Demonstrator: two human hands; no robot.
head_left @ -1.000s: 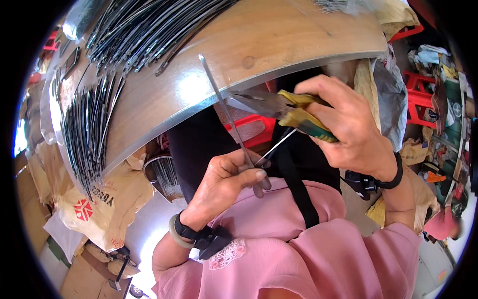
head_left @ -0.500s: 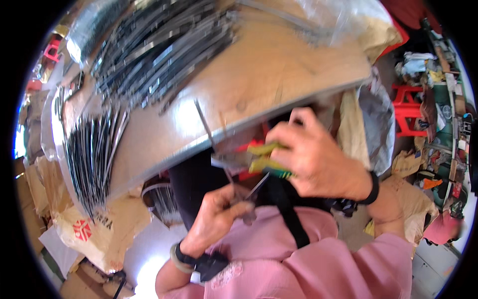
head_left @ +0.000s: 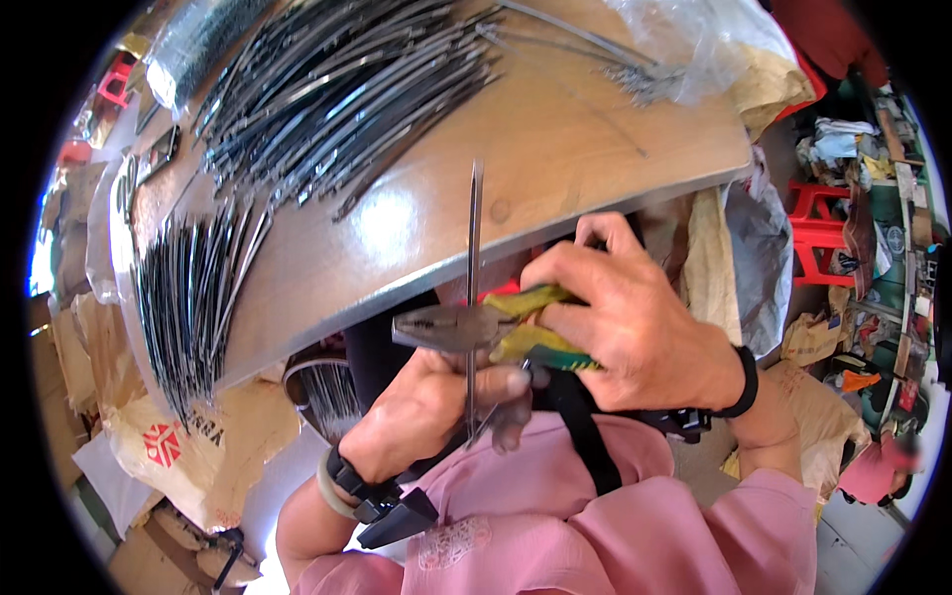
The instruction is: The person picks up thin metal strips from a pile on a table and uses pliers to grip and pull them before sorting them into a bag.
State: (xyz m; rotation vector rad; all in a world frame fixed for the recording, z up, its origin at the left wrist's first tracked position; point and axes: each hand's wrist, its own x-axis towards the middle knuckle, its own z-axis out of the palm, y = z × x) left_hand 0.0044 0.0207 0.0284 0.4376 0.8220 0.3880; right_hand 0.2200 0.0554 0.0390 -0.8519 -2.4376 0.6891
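Observation:
My right hand (head_left: 640, 327) grips combination pliers (head_left: 456, 325) with yellow-green handles. The jaws point left and look nearly closed. A long thin metal strip (head_left: 475, 233) stands almost upright in the view, pinched between the thumb and fingers of my left hand (head_left: 421, 407). It passes by the pliers' head; whether the two touch I cannot tell. A second short thin piece shows beside my left fingertips, partly hidden. Both hands are over my lap, just off the near edge of the wooden table (head_left: 565, 149).
A big heap of dark metal strips (head_left: 337, 109) covers the table's far left, with a smaller bundle (head_left: 193, 307) nearer. Clear plastic (head_left: 684, 35) lies at the far right. A round container (head_left: 327, 392) of strips stands below the table edge. Red stools (head_left: 818, 233) are at right.
The strip in my left hand has swung from leaning left to nearly upright and moved right. The pliers' head, blurred before, now shows sharply beside it. My right hand stays about where it was.

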